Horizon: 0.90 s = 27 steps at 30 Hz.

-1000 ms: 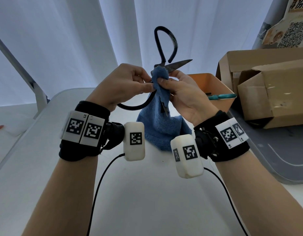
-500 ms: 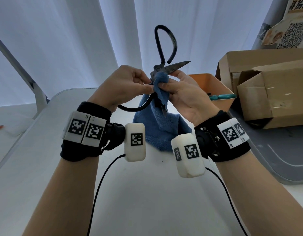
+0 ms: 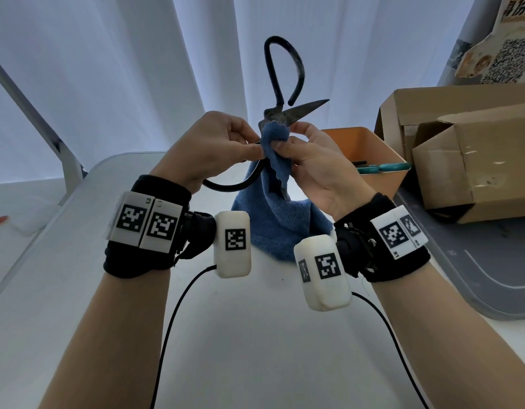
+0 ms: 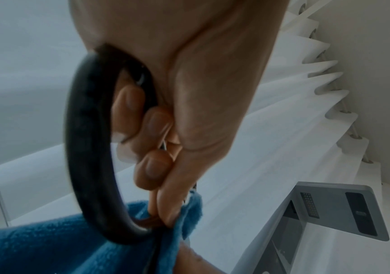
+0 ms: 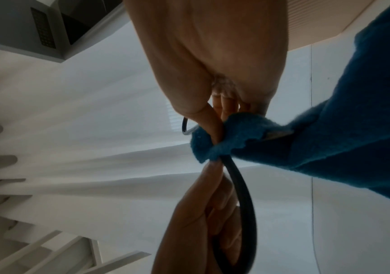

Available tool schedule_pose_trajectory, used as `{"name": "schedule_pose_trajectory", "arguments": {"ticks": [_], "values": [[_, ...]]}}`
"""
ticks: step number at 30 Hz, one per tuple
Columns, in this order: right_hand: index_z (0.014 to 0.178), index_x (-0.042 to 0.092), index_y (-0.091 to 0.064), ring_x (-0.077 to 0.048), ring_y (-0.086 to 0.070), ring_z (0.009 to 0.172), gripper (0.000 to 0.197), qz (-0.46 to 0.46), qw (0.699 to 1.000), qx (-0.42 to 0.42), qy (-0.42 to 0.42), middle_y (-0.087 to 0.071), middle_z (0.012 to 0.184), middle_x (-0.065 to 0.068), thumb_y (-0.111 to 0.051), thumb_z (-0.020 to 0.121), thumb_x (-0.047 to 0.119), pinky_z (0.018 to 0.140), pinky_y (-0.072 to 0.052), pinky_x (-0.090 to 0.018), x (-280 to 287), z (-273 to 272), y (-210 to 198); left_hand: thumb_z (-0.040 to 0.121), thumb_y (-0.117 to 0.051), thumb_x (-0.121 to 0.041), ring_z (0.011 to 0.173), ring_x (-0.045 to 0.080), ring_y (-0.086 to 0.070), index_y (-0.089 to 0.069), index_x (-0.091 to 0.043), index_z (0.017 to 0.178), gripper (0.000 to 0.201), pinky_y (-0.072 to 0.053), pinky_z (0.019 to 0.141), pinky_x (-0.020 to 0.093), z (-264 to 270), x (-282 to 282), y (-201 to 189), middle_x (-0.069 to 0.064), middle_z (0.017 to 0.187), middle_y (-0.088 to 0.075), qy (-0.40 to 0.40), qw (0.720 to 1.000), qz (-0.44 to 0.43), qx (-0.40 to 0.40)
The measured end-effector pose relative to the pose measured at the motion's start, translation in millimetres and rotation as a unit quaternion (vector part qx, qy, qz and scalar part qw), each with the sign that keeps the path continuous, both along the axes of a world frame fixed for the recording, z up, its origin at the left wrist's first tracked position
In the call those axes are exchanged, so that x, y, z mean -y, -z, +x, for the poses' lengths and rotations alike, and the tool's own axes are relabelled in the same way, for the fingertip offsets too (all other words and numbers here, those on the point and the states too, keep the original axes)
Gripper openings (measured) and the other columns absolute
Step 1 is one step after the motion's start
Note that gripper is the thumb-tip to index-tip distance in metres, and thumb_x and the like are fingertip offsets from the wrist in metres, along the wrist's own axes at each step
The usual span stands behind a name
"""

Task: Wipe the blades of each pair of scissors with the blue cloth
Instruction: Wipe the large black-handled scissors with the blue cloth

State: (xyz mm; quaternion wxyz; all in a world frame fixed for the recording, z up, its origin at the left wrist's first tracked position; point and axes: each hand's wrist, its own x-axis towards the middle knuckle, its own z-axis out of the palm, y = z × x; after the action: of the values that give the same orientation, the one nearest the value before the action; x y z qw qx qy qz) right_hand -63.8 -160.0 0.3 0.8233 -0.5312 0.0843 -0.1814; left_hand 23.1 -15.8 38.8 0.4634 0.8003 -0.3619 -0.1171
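Black iron scissors (image 3: 284, 78) with large loop handles are held up over the white table (image 3: 255, 335), spread wide apart. My left hand (image 3: 214, 149) grips the lower loop handle (image 4: 86, 148), fingers curled round it. My right hand (image 3: 308, 160) pinches the blue cloth (image 3: 273, 214) around the downward blade near the pivot. The other blade (image 3: 302, 109) points right, bare and dull grey. The cloth (image 5: 318, 139) hangs down to the table. The wrapped blade is mostly hidden, only its tip (image 3: 283, 193) shows.
An orange bin (image 3: 361, 154) at the right holds teal-handled scissors (image 3: 382, 168). Cardboard boxes (image 3: 468, 160) stand on a grey tray (image 3: 476, 276) further right. White curtains hang behind the table. Two black cables (image 3: 172, 320) run from the wrist cameras toward me.
The cloth pinch has slid along the lower blade toward the pivot and back a little. The scissors tilted slightly; the upper blade now shows more. Both hands keep their hold.
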Motion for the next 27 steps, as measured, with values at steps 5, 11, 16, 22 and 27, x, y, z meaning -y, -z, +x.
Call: {"name": "schedule_pose_trajectory", "arguments": {"ticks": [5, 11, 16, 22, 27], "values": [[0.115, 0.007, -0.049, -0.025, -0.067, 0.096, 0.026, -0.017, 1.0, -0.01, -0.007, -0.066, 0.106, -0.018, -0.056, 0.095, -0.008, 0.092, -0.056, -0.034, 2.7, -1.7, -0.4, 0.084, -0.077, -0.014, 0.047, -0.004, -0.048, -0.066, -0.014, 0.079, 0.013, -0.035, 0.048, 0.005, -2.3, -0.4, -2.2, -0.016, 0.043, -0.052, 0.001, 1.0, -0.003, -0.013], [0.119, 0.007, -0.05, -0.027, -0.066, 0.097, 0.027, -0.02, 1.0, -0.01, 0.004, -0.065, 0.105, -0.02, -0.057, 0.096, -0.003, 0.096, -0.054, -0.038, -0.2, 1.1, 1.4, 0.087, -0.073, -0.009, 0.044, -0.006, -0.049, -0.062, -0.01, 0.078, 0.015, -0.033, 0.044, 0.003, -6.4, -2.9, -5.1, -0.017, 0.04, -0.051, 0.003, 1.0, -0.01, -0.02], [0.13, 0.004, -0.046, -0.032, -0.062, 0.104, 0.041, -0.031, 0.999, -0.013, -0.026, -0.058, 0.113, -0.026, -0.054, 0.094, -0.012, 0.1, -0.052, -0.04, 5.9, -1.7, -0.6, 0.088, -0.073, -0.009, 0.043, -0.006, -0.05, -0.062, -0.009, 0.08, 0.014, -0.032, 0.044, 0.003, -7.6, -2.4, -5.5, -0.017, 0.039, -0.051, -0.003, 1.0, -0.015, -0.025], [0.121, 0.006, -0.049, -0.023, -0.066, 0.091, 0.027, -0.05, 0.999, -0.016, 0.004, -0.064, 0.097, -0.018, -0.057, 0.097, -0.002, 0.089, -0.055, -0.034, -0.2, 2.0, 2.1, 0.086, -0.076, -0.016, 0.044, -0.007, -0.049, -0.065, -0.003, 0.091, 0.018, -0.033, 0.044, 0.003, -4.8, -1.7, -5.1, -0.017, 0.042, -0.054, -0.024, 0.999, -0.031, -0.027], [0.125, 0.006, -0.047, -0.03, -0.057, 0.098, 0.039, -0.056, 0.998, -0.001, -0.032, -0.054, 0.099, -0.02, -0.054, 0.092, -0.015, 0.096, -0.052, -0.038, 3.1, 2.3, 2.9, 0.085, -0.077, -0.016, 0.043, -0.006, -0.049, -0.063, -0.01, 0.08, 0.016, -0.032, 0.043, 0.003, -3.0, -5.0, -6.1, -0.016, 0.042, -0.054, -0.027, 0.999, -0.029, -0.032]]}}
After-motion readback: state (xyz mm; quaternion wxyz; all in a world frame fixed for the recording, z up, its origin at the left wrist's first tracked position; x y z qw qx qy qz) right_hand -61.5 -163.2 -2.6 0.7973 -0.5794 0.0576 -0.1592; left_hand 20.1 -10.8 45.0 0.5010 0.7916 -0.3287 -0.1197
